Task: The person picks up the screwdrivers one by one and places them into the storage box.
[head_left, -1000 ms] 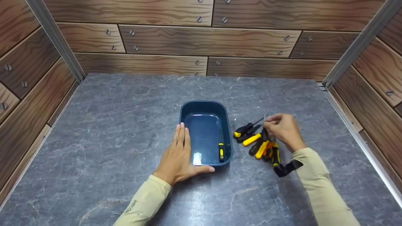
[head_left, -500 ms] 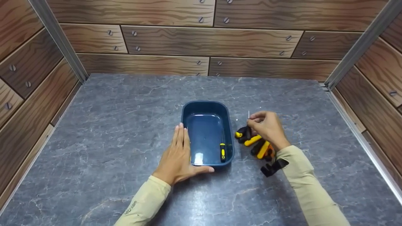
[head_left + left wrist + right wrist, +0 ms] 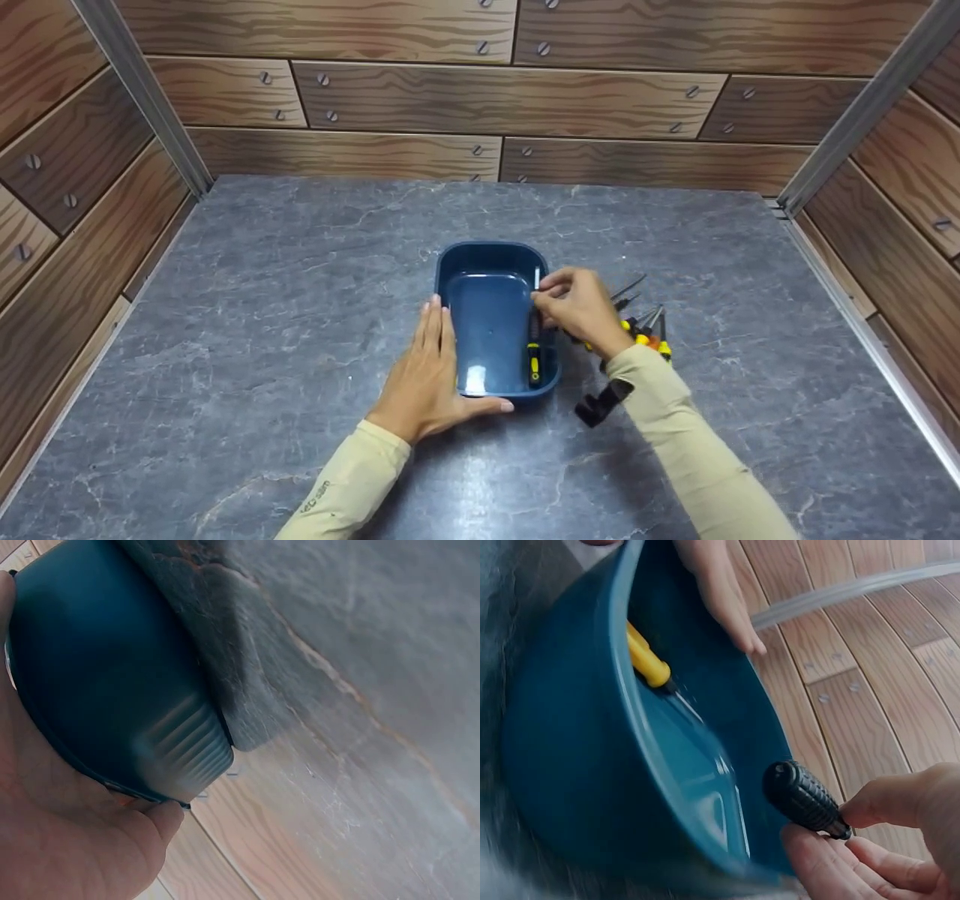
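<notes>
Black-handled screwdriver (image 3: 804,799) is pinched by right hand (image 3: 581,309) over the right rim of the blue tray (image 3: 452,262); long axis near vertical, shaft tip up, handle down. Tray's left side is braced by left hand (image 3: 424,375), fingers straight, thumb at near edge.

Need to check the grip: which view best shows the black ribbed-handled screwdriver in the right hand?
The right wrist view: the black ribbed-handled screwdriver fills the frame, pinched by the right hand above the dark blue plastic tub. In the head view the hand hides all but its metal tip. The left wrist view misses it.
</notes>
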{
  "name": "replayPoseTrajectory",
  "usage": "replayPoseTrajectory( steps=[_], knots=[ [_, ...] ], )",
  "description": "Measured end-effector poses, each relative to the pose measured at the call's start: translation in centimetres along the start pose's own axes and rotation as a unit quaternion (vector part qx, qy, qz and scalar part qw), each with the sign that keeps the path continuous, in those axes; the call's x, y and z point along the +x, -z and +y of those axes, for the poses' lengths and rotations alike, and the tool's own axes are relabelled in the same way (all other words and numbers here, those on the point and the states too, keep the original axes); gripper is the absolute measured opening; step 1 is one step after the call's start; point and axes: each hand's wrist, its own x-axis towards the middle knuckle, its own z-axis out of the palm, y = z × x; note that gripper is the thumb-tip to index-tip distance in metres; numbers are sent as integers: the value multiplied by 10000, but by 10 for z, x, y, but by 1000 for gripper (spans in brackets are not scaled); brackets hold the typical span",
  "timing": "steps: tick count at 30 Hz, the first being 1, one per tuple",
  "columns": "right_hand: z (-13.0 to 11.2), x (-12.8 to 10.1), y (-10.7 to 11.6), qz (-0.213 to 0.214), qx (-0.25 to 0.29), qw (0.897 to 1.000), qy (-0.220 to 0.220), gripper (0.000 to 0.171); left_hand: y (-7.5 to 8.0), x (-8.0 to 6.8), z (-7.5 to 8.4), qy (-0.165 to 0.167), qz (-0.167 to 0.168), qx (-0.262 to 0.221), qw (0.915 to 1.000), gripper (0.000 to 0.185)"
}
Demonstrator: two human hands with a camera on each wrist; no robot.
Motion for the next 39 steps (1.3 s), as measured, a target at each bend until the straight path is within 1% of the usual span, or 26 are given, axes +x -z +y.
replayPoseTrajectory(
  steps=[8,15,21,27,31,35,39],
  knots=[
    [-7,1,-25,-243,-65,9997,-73,21,0,0,1,-110,91,14,9999,145],
    [-4,3,-45,-414,-285,9987,-77,20,0,0,1,-138,202,27,9997,144],
    [-4,0,-60,-617,-376,9972,-208,21,-1,-1,0,-143,152,41,9998,144],
    [-6,-1,-74,-887,-305,9954,-177,18,-1,-1,-1,-143,187,82,9997,144],
    [-7,-2,-81,-1079,-304,9933,-277,18,-1,-1,-1,-152,213,81,9996,144],
    [-6,-3,-84,-1240,-396,9910,-314,19,0,-1,-1,-136,180,98,9997,144],
    [-3,-2,-88,-1314,-323,9902,-355,20,0,0,-1,-154,187,135,9996,144]
  ],
)
